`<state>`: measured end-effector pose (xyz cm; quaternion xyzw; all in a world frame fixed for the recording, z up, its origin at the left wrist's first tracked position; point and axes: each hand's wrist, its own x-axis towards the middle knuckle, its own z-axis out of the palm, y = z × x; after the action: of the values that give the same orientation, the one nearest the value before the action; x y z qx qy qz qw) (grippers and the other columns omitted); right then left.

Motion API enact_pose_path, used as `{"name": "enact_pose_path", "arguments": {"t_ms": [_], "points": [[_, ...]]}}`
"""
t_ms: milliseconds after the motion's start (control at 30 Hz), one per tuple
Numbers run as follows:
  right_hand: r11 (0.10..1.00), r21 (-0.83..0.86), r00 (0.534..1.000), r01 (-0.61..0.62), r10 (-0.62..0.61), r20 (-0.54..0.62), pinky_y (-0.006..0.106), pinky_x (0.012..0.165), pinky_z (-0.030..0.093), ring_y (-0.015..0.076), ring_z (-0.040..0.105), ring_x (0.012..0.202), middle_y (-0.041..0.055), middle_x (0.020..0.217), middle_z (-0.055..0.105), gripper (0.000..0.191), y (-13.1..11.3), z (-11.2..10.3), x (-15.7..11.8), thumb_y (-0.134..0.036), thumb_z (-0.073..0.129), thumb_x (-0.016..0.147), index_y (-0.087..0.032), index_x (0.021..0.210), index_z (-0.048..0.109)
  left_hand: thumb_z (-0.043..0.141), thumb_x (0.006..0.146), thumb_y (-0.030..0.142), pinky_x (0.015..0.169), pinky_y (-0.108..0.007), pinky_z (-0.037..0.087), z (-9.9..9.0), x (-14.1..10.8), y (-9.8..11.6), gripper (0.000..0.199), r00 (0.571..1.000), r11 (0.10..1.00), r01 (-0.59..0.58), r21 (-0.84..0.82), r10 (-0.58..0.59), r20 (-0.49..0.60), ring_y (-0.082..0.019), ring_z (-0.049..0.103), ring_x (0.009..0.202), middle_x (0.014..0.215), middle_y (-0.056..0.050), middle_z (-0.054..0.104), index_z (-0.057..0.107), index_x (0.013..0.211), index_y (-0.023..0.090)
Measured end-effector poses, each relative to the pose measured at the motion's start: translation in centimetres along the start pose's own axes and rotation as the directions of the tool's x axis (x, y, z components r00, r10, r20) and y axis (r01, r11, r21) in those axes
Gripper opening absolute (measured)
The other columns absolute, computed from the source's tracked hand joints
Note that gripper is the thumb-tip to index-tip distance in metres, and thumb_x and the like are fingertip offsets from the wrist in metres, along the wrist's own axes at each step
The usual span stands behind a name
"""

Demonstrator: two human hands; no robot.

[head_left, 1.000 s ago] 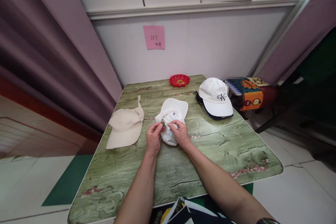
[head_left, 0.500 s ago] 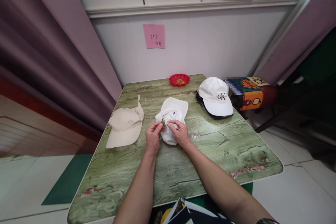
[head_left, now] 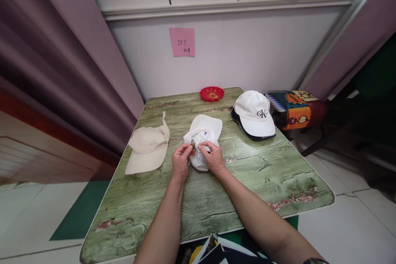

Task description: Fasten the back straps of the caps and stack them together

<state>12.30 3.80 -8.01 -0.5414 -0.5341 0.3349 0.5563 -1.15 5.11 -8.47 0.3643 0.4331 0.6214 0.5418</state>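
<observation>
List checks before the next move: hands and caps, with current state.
1. Left hand pinching small brownish piece: ok.
2. Right hand gripping a strap end: cannot tell, too small.
3. Middle white cap brim pointing away from the person: ok.
4. Beige cap apart from left hand: ok.
5. Beige cap's strap fastened: not ok, sticks out loose.
6. Lettered white cap apart from right hand: ok.

Mauve curtains (head_left: pixel 62 29) are flanking a pale wall (head_left: pixel 253 49) behind the green table (head_left: pixel 247 192); white tiles (head_left: pixel 352 227) are showing beyond its near-right corner.
</observation>
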Motion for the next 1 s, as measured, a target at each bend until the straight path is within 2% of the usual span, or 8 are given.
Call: {"name": "enact_pose_path", "arguments": {"t_ms": [167, 433, 600, 1000], "points": [[1.0, 0.002, 1.0, 0.014, -0.014, 0.017, 0.023, 0.059, 0.042, 0.0131, 0.053, 0.056, -0.0007, 0.071, 0.069, 0.025, 0.01, 0.04, 0.01, -0.041, 0.061, 0.081, -0.019, 0.084, 0.073, 0.082, 0.063, 0.028, 0.065, -0.024, 0.049, -0.01, -0.07, 0.06, 0.026, 1.0, 1.0, 0.018, -0.02, -0.018, -0.001, -0.011, 0.062, 0.061, 0.072, -0.001, 0.071, 0.073, 0.085, 0.016], [1.0, 0.029, 1.0, 0.011, -0.011, -0.018, 0.023, 0.057, 0.042, 0.0139, 0.055, 0.057, 0.0001, 0.072, 0.069, 0.025, 0.23, 0.12, -0.11, -0.042, 0.06, 0.081, -0.019, 0.084, 0.072, 0.08, 0.067, 0.03, 0.067, -0.025, 0.048, -0.21, -0.13, 0.03, 0.025, 0.998, 0.996, -0.018, 0.088, 0.013, 0.054, -0.011, 0.062, 0.063, 0.075, -0.002, 0.072, 0.073, 0.087, 0.016], [0.999, 0.038, 0.999, 0.015, -0.014, -0.032, 0.023, 0.057, 0.042, 0.0147, 0.057, 0.06, 0.0009, 0.073, 0.069, 0.027, 0.24, 0.08, -0.12, -0.043, 0.06, 0.082, -0.019, 0.085, 0.072, 0.079, 0.068, 0.031, 0.067, -0.025, 0.048, -0.05, -0.22, 0.06, 0.024, 0.998, 0.992, -0.041, 0.117, 0.035, 0.048, -0.012, 0.06, 0.063, 0.075, -0.002, 0.071, 0.074, 0.088, 0.017], [1.0, -0.014, 1.0, -0.008, 0.008, -0.014, 0.023, 0.054, 0.039, 0.0127, 0.049, 0.052, -0.0024, 0.062, 0.062, 0.028, 0.53, 0.16, -0.16, -0.045, 0.059, 0.082, -0.02, 0.087, 0.072, 0.079, 0.068, 0.03, 0.067, -0.025, 0.049, -0.18, -0.24, -0.26, 0.023, 0.996, 0.988, -0.069, 0.135, 0.06, 0.065, -0.012, 0.061, 0.064, 0.075, -0.001, 0.071, 0.074, 0.087, 0.017]]}}
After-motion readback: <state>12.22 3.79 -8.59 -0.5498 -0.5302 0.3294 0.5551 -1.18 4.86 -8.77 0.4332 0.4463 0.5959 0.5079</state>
